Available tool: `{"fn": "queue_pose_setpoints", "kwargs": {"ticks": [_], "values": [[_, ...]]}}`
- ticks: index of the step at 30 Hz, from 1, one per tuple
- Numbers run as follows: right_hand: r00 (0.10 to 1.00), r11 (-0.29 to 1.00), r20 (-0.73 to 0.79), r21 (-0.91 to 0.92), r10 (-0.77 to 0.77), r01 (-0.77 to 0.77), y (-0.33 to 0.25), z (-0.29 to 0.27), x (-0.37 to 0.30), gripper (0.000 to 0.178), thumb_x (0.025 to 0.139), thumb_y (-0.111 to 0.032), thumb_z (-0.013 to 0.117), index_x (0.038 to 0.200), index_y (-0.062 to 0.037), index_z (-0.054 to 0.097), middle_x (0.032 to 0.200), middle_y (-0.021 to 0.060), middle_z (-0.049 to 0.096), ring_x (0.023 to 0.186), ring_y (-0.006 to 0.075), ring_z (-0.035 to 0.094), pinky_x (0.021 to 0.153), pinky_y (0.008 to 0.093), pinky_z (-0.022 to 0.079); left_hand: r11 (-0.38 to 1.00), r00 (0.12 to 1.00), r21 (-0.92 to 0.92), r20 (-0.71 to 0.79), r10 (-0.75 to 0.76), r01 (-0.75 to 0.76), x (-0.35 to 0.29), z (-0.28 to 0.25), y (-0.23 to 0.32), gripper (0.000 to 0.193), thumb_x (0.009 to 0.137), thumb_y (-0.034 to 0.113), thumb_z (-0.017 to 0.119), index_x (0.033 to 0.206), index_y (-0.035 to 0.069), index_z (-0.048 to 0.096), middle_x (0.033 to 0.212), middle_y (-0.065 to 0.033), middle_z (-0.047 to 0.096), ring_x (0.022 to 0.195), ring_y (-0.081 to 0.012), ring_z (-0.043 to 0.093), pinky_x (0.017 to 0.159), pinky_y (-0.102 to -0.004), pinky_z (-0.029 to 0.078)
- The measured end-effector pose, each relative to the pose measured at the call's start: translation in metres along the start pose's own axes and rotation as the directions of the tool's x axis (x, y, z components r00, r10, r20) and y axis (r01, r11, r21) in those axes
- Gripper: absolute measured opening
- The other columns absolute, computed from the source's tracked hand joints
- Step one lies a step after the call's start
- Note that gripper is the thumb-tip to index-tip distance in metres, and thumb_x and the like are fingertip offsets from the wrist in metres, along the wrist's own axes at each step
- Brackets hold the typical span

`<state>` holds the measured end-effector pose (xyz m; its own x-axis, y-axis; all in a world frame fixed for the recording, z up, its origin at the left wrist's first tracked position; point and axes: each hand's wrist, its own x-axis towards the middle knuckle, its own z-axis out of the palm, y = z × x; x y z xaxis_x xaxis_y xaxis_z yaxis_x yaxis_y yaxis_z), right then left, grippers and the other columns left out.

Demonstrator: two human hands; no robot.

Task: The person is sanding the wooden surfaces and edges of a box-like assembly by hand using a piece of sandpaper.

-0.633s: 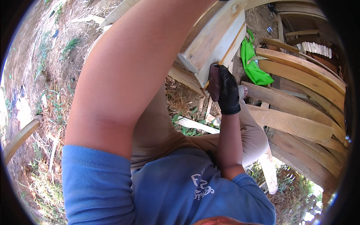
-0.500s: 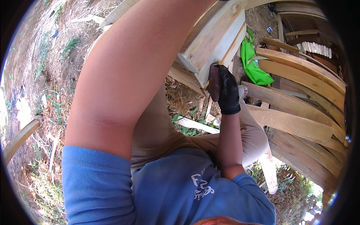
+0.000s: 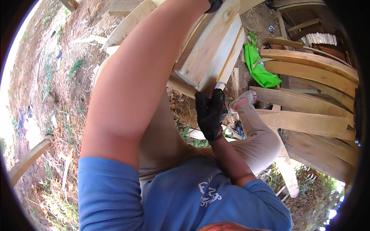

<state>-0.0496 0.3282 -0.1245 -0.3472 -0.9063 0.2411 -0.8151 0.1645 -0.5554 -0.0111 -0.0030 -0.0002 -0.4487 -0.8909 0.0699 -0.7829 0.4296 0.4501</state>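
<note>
Shirt: blue shirt point(image 3: 173, 192), short-sleeved; white lettering point(image 3: 208, 193) on the chest, stylised, rumpled by folds.
Glove marking: small red mark point(image 3: 219, 132) at the cuff of the right glove, too small to make out.
Timber: thick, squared, pale wooden beam point(image 3: 210, 48), set at a slant ahead of the person, its near end between the left forearm and the right hand.
Board: pale board point(image 3: 227, 48) along the beam's right side, with an orange-brown strip running lengthwise.
Right hand: black-gloved right hand point(image 3: 210, 115), thumb and fingers apart at the near end of the board; whether it grips anything, cannot tell.
Left hand: black-gloved left hand point(image 3: 214, 5), cut by the upper edge beside the beam; its grip cannot be told.
Obstruction: bare left forearm point(image 3: 154, 63), crossing in front of part of the timber.
Bag: bright green bag point(image 3: 260, 69), crumpled on the ground, right of the board.
Stock: curved planks point(image 3: 304, 125), several, piled at right.
Footwear: grey sandal point(image 3: 233, 105) on a foot just beside the planks.
Ground: bare soil, grass, wood scraps.
</note>
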Motion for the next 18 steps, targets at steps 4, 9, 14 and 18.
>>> {"fn": "queue_pose_setpoints", "kwargs": {"ticks": [4, 9, 14, 18], "values": [[1.000, 1.000, 0.011, -0.006, -0.006, 0.006, 0.005, 0.003, 0.006, 0.041, 0.102, -0.027, 0.072, 0.120, 0.0079, 0.062, 0.100, 0.0265, 0.063, 0.094, 0.0464, 0.061, 0.079, 0.0538, 0.048, 0.999, 1.000, -0.043, 0.017, -0.004, 0.005, -0.006, -0.007, 0.000, 0.047, 0.099, 0.028, 0.056, 0.135, 0.001, 0.064, 0.140, -0.0287, 0.068, 0.132, -0.0423, 0.067, 0.112, -0.0514, 0.052], [0.992, 0.992, 0.064, -0.058, -0.110, 0.114, 0.016, -0.007, 0.015, 0.045, 0.104, -0.013, 0.059, 0.142, 0.0086, 0.055, 0.114, 0.0310, 0.064, 0.106, 0.0499, 0.060, 0.091, 0.0573, 0.049, 0.999, 1.000, 0.019, -0.011, -0.026, 0.027, -0.007, -0.004, 0.003, 0.048, 0.099, 0.031, 0.057, 0.137, 0.001, 0.061, 0.139, -0.0277, 0.069, 0.132, -0.0433, 0.066, 0.111, -0.0535, 0.051], [0.988, 0.990, -0.071, -0.043, -0.137, 0.134, 0.028, 0.009, 0.019, 0.049, 0.103, -0.008, 0.055, 0.149, 0.0066, 0.049, 0.124, 0.0316, 0.063, 0.107, 0.0505, 0.060, 0.094, 0.0563, 0.048, 0.999, 0.999, -0.008, 0.011, -0.051, 0.051, -0.007, -0.003, 0.000, 0.047, 0.100, 0.030, 0.055, 0.137, 0.001, 0.061, 0.141, -0.0279, 0.067, 0.131, -0.0439, 0.066, 0.111, -0.0540, 0.052], [0.985, 0.980, -0.102, -0.160, -0.137, 0.120, 0.013, 0.009, 0.019, 0.047, 0.101, -0.007, 0.056, 0.146, 0.0049, 0.052, 0.123, 0.0300, 0.064, 0.107, 0.0502, 0.060, 0.096, 0.0565, 0.047, 0.999, 0.999, -0.006, 0.005, -0.031, 0.031, -0.006, 0.001, 0.000, 0.047, 0.100, 0.030, 0.055, 0.136, 0.001, 0.060, 0.141, -0.0280, 0.067, 0.130, -0.0441, 0.067, 0.110, -0.0539, 0.052]]}}
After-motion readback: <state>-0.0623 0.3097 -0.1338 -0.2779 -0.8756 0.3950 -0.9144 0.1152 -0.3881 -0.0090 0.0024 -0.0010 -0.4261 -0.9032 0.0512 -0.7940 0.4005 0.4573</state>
